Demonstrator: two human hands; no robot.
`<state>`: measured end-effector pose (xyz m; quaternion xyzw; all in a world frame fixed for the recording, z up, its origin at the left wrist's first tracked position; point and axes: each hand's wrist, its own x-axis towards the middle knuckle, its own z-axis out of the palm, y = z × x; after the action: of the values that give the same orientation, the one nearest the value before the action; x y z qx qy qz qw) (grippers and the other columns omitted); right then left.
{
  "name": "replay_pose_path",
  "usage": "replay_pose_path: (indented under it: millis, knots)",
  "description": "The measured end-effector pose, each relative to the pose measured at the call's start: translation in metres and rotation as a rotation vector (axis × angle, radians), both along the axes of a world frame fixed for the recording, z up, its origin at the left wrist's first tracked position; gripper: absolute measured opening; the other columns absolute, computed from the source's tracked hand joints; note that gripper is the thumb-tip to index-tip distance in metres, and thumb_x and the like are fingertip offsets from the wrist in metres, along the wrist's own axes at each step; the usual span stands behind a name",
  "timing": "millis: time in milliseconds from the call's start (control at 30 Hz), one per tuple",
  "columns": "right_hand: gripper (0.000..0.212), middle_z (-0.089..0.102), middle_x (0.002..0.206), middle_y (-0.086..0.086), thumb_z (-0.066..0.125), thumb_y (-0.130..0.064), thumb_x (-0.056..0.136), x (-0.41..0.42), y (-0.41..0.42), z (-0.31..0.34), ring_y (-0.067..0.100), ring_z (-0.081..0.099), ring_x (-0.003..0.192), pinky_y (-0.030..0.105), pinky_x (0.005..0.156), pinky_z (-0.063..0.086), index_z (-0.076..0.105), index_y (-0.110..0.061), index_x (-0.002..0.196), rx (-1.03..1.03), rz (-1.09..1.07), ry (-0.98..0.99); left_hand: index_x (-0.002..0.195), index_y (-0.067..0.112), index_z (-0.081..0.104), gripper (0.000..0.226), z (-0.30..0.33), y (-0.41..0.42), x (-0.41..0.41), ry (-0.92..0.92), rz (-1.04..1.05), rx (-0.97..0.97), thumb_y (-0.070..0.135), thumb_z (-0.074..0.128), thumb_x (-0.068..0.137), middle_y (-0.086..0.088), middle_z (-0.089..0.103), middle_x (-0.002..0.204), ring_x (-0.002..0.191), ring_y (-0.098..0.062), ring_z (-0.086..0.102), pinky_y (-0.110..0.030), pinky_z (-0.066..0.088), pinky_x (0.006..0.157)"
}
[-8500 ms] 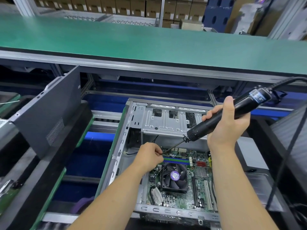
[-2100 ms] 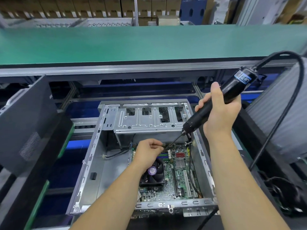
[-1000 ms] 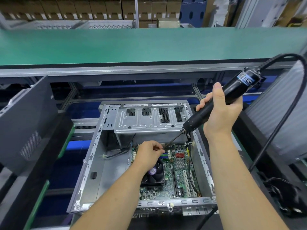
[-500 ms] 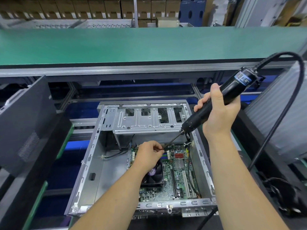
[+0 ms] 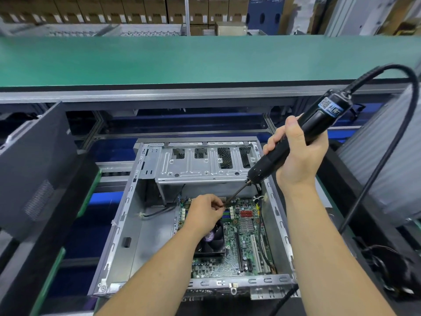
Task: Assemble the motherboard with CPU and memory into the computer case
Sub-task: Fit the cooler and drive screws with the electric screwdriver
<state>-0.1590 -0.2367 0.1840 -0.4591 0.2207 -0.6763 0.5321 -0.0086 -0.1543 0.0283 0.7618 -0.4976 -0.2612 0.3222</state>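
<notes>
- The open case [image 5: 127,226] lies flat on its side on the line, open face up, so every screw point can be reached from above.
- The board [image 5: 241,245] sits inside the case, on the floor against the right wall; the left part of the floor shows bare metal.
- The right hand [image 5: 296,156] hovers above the case's far right corner, fingers and thumb wrapped round the black barrel of the power screwdriver [image 5: 293,142], which tilts so that its thin bit runs down and leftward into the case.
- Its cord [image 5: 387,156] loops up and away to the right of the case (it looks well out of the way).
- The left hand [image 5: 205,213] is down inside the case at the board's far edge, fingertips [image 5: 217,205] bunched in a pinch right at the bit's tip; most likely they steady a screw or the bit itself, though the screw is too small to make out.
- The left forearm crosses over the fan [image 5: 210,242] near the middle of the case, half covering it.
- The coloured memory slots [image 5: 226,214] sit just beside the pinching fingers, so the tip must land true, I'd say, or it could skid onto parts.
- The drive cage [image 5: 200,165] spans the case's far end, which would explain the slanted approach.
- My guess: a far board screw is being driven.
</notes>
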Motion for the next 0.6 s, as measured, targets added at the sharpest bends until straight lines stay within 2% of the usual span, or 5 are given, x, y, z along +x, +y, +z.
replay_pose_path:
  millis: [100, 233, 600]
  knots:
    - [0.016, 0.053, 0.066, 0.01, 0.074, -0.028, 0.085, 0.0, -0.0009, 0.0031, 0.025, 0.05, 0.05, 0.033, 0.054, 0.046, 0.059, -0.025, 0.086, -0.007, -0.003, -0.003, 0.083, 0.021, 0.069, 0.008, 0.0007, -0.0006, -0.0001, 0.034, 0.012, -0.008, 0.019, 0.077, 0.085, 0.015, 0.064, 0.071, 0.064, 0.003, 0.058, -0.003, 0.042, 0.058]
    - [0.021, 0.053, 0.066, 0.01, 0.074, -0.027, 0.086, -0.0004, -0.0017, 0.0006, 0.025, 0.051, 0.049, 0.033, 0.053, 0.047, 0.055, -0.02, 0.091, 0.004, -0.004, 0.006, 0.076, 0.026, 0.066, 0.016, 0.0008, -0.001, -0.0002, 0.071, 0.034, -0.026, 0.019, 0.078, 0.084, 0.013, 0.066, 0.07, 0.061, 0.002, 0.058, -0.005, 0.043, 0.057]
    - [0.028, 0.053, 0.065, 0.009, 0.074, -0.027, 0.085, -0.0008, -0.0015, -0.0005, 0.025, 0.05, 0.05, 0.033, 0.052, 0.047, 0.051, -0.015, 0.094, 0.01, -0.018, -0.005, 0.077, 0.026, 0.066, 0.016, 0.0014, -0.0005, 0.0007, 0.097, 0.024, -0.032, 0.017, 0.078, 0.084, 0.011, 0.067, 0.073, 0.065, 0.0, 0.06, -0.007, 0.047, 0.062]
